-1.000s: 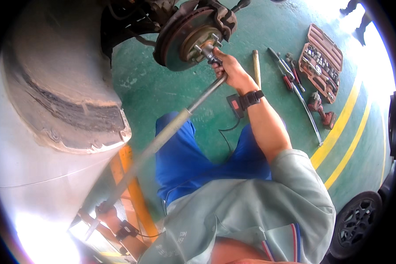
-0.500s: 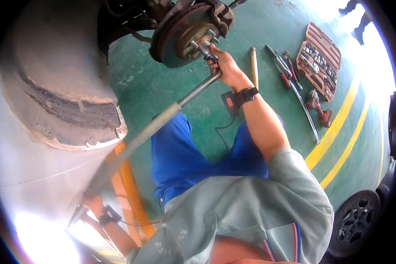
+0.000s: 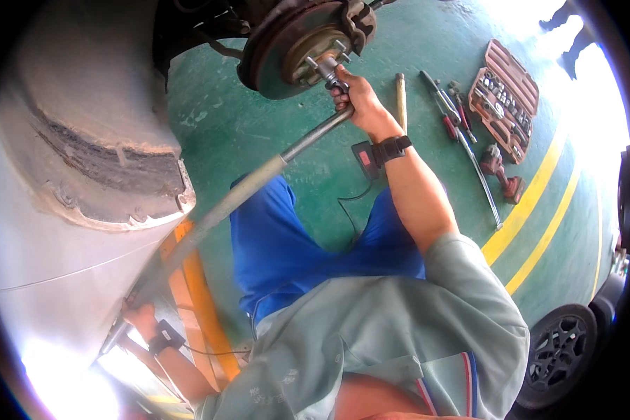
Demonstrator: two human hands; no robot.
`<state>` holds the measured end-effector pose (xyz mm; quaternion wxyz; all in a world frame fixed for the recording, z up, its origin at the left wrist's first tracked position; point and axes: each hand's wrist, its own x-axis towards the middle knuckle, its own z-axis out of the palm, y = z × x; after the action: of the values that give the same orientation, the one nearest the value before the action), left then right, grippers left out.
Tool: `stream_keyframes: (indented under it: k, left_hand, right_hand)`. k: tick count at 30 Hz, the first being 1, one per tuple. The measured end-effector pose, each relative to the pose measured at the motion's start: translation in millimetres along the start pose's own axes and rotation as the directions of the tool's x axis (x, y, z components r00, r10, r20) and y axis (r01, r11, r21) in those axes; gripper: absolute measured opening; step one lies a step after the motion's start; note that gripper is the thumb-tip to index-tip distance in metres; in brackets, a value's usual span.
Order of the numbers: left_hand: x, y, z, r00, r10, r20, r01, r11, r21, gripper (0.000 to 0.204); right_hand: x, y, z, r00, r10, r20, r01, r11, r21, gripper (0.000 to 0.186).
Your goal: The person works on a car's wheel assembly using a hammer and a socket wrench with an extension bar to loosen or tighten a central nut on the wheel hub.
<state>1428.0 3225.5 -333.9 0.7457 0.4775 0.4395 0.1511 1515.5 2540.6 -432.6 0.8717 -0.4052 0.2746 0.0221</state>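
In the upper middle, a brake disc (image 3: 273, 61) with a studded hub (image 3: 321, 53) shows under the vehicle body. A socket (image 3: 327, 68) sits at the hub's centre, joined to a breaker bar (image 3: 318, 134). My right hand (image 3: 357, 98) is closed around the bar's head, just behind the socket. A long metal pipe (image 3: 239, 194) is sleeved over the bar and slants down to the lower left. Near its far end my left hand (image 3: 141, 320) is closed on the pipe, its fingers partly hidden.
Right of my right arm lie a wooden handle (image 3: 401, 98), a long wrench (image 3: 477, 178), a red cordless impact wrench (image 3: 502, 171) and an open socket case (image 3: 511, 77). A wheel (image 3: 558, 353) stands at lower right. An orange-yellow frame (image 3: 206, 308) is by my left arm. Someone's legs (image 3: 574, 42) show at upper right.
The whole view has shifted slightly. Both hands keep their hold, and the socket stays at the hub. The pipe's far end with my left hand appears a little farther left.
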Motion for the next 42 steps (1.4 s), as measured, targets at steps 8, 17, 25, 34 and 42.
stream_keyframes:
  k: [8,17,25,34,42]
  left_hand:
    - [-6,-69,-148,0.960,0.280,0.004,-0.258,0.881,0.396,0.022]
    - [-99,-48,-92,0.940,0.331,-0.080,-0.313,0.932,0.183,0.019]
    - [-163,52,-17,0.325,0.791,0.518,-0.711,-0.156,0.685,0.055]
    - [-191,133,22,0.322,0.779,0.538,-0.729,-0.159,0.666,0.049]
    - [-210,169,38,0.282,0.779,0.560,-0.746,-0.189,0.638,0.044]
  right_hand:
    - [-1,-8,-17,0.994,0.078,0.071,-0.077,0.997,-0.015,0.030]
    - [-4,-5,-20,0.992,0.077,0.095,-0.078,0.997,0.008,0.035]
    - [0,0,-20,0.983,0.100,0.156,-0.128,0.975,0.183,0.032]
    - [10,-1,-24,0.917,0.247,0.314,-0.362,0.846,0.392,0.035]
    - [19,2,-25,0.876,0.205,0.436,-0.428,0.747,0.509,0.035]
